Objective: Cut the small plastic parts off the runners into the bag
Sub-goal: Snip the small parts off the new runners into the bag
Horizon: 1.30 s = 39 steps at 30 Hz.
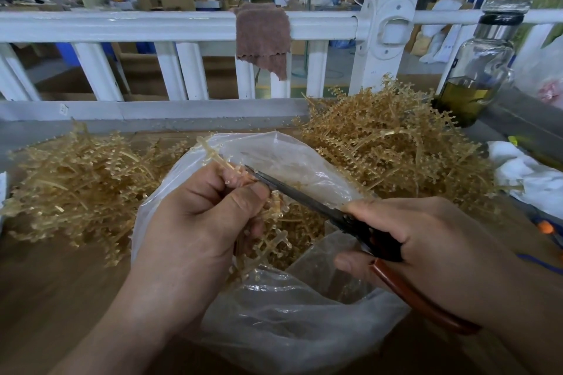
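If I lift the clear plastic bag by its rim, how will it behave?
The clear plastic bag looks thin and crumpled, so it would probably sag and fold. The tan cut parts pooled inside would likely shift, though they seem light. Its glossy film may be slippery.

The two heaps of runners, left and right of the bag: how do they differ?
The left heap lies low and flat; the right heap is piled taller. The left heap looks sparser, the right heap denser. Both are tan, branched, and flank the clear bag.
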Each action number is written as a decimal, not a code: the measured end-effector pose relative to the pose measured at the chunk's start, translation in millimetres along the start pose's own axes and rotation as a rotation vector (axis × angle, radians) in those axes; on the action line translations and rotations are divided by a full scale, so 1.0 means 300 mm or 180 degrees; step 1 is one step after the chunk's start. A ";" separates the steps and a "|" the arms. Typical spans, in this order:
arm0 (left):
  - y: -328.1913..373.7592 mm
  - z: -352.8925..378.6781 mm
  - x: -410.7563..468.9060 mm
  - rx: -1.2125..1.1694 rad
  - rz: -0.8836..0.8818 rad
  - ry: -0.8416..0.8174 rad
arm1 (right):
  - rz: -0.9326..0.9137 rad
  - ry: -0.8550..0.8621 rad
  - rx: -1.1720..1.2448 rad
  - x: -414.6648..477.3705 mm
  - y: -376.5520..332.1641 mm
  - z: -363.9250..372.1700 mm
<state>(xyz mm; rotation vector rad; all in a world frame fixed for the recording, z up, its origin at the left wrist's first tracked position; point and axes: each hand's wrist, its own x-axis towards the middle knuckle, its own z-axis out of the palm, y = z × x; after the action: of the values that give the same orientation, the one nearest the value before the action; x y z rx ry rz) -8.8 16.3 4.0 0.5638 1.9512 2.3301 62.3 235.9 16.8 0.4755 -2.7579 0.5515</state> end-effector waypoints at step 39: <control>-0.014 0.005 -0.004 -0.0142 0.0213 0.0164 | 0.0256 -0.0028 0.0423 -0.001 0.000 0.012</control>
<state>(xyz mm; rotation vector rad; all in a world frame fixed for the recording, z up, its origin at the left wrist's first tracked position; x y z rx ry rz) -7.9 18.2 -0.1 0.5802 1.9254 2.4454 61.9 234.5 13.3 0.3986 -2.7703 0.7572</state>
